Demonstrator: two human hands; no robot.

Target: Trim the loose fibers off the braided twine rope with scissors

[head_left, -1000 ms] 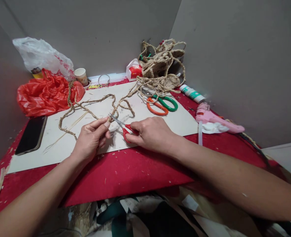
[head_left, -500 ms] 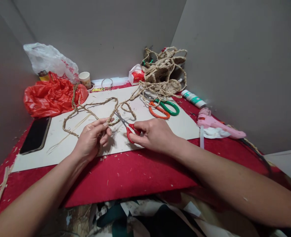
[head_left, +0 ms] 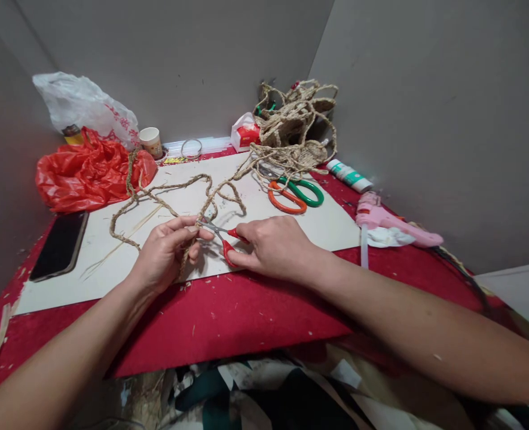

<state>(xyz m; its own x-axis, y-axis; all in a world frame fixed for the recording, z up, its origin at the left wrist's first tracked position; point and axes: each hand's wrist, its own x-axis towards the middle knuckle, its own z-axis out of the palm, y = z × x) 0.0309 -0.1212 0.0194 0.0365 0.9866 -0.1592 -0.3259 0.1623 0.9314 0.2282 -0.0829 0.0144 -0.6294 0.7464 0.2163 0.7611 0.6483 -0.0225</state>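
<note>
Between the thumb and fingers of my left hand (head_left: 170, 248) a brown twisted straw rope (head_left: 125, 222) is pinched. The rope loops over the white board (head_left: 89, 280) and runs back toward a coiled pile. My right hand (head_left: 271, 245) has thumb and fingers in the red handles of small scissors (head_left: 214, 227). Their blades are parted and their tips are at the rope, right beside my left fingertips. Whether the blades touch the rope I cannot tell. Behind my right hand lie larger scissors (head_left: 306, 190) with one orange and one green handle.
A heap of straw rope (head_left: 291, 125) stands at the back. To the left are a phone (head_left: 60, 246), a red plastic bag (head_left: 89, 173) and a paper cup (head_left: 150, 143). A pink glue gun (head_left: 394, 224) and a white-green tube (head_left: 348, 174) lie right. Red cloth (head_left: 246, 322) covers the table.
The small scissors have moved left and turned flatter, so their blades now meet the rope near my left fingertips. The right handle loops stand wider apart. My left hand has barely moved.
</note>
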